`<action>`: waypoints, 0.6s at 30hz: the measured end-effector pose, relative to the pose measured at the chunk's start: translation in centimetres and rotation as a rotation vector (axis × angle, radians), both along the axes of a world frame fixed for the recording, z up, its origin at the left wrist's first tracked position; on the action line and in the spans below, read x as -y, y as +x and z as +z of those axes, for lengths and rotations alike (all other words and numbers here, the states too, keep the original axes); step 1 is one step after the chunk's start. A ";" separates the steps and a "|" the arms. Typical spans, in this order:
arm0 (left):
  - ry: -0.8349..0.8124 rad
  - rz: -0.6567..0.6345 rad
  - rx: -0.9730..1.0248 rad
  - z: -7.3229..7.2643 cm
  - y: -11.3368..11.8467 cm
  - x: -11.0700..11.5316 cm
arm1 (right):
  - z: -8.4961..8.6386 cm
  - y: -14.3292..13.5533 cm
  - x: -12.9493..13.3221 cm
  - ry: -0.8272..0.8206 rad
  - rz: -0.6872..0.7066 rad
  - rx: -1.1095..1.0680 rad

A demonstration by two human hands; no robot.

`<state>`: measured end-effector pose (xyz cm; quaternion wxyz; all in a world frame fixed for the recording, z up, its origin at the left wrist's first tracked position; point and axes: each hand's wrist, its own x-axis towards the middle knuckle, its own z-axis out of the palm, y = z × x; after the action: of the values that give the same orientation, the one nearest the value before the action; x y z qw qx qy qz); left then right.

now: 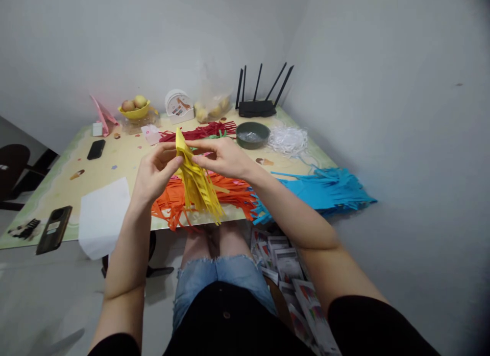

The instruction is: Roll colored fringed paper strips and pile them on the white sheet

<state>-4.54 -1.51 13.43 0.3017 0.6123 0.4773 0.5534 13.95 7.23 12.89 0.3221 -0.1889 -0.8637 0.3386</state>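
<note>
A bundle of yellow fringed strips point(195, 185) hangs between my two hands above the table's front edge. My left hand point(155, 169) pinches its upper left side between thumb and fingers. From the right, my right hand point(222, 156) grips the same bundle near its folded top. The loose strips dangle down and to the right. Beneath them, orange fringed strips point(237, 193) lie on the table, with a blue fringed pile point(325, 190) to the right, reaching over the edge. Dark red strips point(202, 132) lie behind my hands.
A green bowl point(252, 135), white shredded strands point(289, 140) and a black router point(257, 109) stand toward the back right. At left are a white sheet point(104, 215), two phones and a yellow fruit bowl point(136, 111). Packets point(289, 269) lie below the table.
</note>
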 end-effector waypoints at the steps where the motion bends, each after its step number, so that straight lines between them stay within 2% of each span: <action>1: 0.010 0.009 -0.008 0.0 0.1 0.0 | -0.1 -0.1 0.1 0.001 -0.004 -0.004; 7: 0.051 0.071 -0.061 -0.5 0.4 0.0 | -0.3 -0.9 0.6 -0.011 0.002 -0.094; 11: 0.076 0.127 -0.150 -0.4 0.5 0.3 | 0.4 -0.6 0.5 0.027 0.018 -0.013; 18: 0.178 0.283 -0.373 0.2 0.9 0.8 | 1.7 -0.1 0.3 0.251 0.049 0.105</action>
<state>-3.64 -2.30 13.65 0.0727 0.6549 0.5551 0.5076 13.87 6.97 14.58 0.2892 -0.1433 -0.9192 0.2255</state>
